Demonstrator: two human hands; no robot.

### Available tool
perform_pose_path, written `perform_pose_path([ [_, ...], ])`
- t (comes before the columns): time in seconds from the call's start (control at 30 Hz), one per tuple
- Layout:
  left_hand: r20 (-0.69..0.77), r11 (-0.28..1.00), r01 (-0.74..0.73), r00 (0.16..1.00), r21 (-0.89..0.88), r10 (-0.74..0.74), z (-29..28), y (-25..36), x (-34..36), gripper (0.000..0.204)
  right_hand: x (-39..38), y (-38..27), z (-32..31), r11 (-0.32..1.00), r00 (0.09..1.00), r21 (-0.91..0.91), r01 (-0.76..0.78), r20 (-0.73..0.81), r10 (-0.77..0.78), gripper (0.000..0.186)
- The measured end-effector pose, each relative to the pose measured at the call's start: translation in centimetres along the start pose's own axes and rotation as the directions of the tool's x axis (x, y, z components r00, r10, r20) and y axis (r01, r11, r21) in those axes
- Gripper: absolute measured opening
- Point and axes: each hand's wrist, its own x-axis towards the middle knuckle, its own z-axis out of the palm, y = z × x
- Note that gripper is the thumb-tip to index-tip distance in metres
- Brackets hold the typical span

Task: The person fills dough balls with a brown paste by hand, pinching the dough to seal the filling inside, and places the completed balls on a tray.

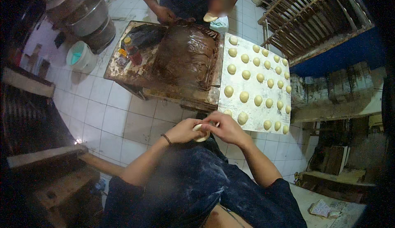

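Note:
In front of my body, my left hand (184, 131) curls around a pale piece of dough (200, 136). My right hand (227, 129) meets it from the other side, thumb and fingers closed at the dough's upper edge. The fingers partly hide what lies inside the dough. Just beyond my right hand is a floured white board (252, 87) bearing rows of round dough balls (244, 97). Left of the board, a thick dark brown paste (185, 51) is spread over the worktable (140, 89).
Across the table stands a co-worker, with one hand (166, 15) at the paste's far edge and a pale dough piece (210, 17) at the other. A bottle (133, 54) stands on the table's left. A white bucket (82, 59), metal mixer bowl (88, 16) and wooden rack (306, 16) surround it.

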Motion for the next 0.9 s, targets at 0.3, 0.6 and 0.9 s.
perform_pose_path([
  [0.3,-0.171,0.775,-0.034,0.981,-0.631,-0.096,-0.2,-1.7,-0.6,0.030,11.9,10.2,-2.2,0.677,0.998,-0.735,-0.031,-0.057,-0.016,0.015],
  [0.6,-0.383,0.796,-0.048,0.893,-0.604,-0.236,0.2,-3.2,-0.6,0.035,15.1,7.6,-5.4,0.688,0.985,-0.715,0.128,0.011,-0.172,0.015],
  [0.9,-0.461,0.822,-0.037,0.842,-0.568,-0.281,-1.1,-3.9,1.2,0.036,17.7,11.6,-4.8,0.850,0.975,-0.524,0.049,0.208,0.072,0.020],
])
